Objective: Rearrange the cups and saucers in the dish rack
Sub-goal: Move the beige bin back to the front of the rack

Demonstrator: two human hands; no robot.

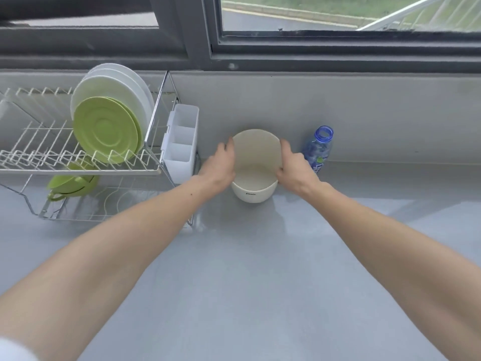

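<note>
Left hand [220, 166] and right hand [292, 168] grip opposite rim edges of the cream tub [255, 155], near the blue bottle [318, 147]. Green saucers [104, 130] stand upright in the dish rack [31, 158] at left, green cups [71, 185] beneath.

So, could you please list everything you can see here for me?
counter: one, grey, under everything
dish rack: one, white and chrome wire, left
white plates: about three, upright, upper tier
green saucers: two, upright before the plates
green cups: apparently two, lower tier
cutlery holder: one, white, rack's right end
tub: one, cream, counter centre
bottle: one, blue, uncapped, right of tub
left hand: holds tub's left side
right hand: holds tub's right side
</note>
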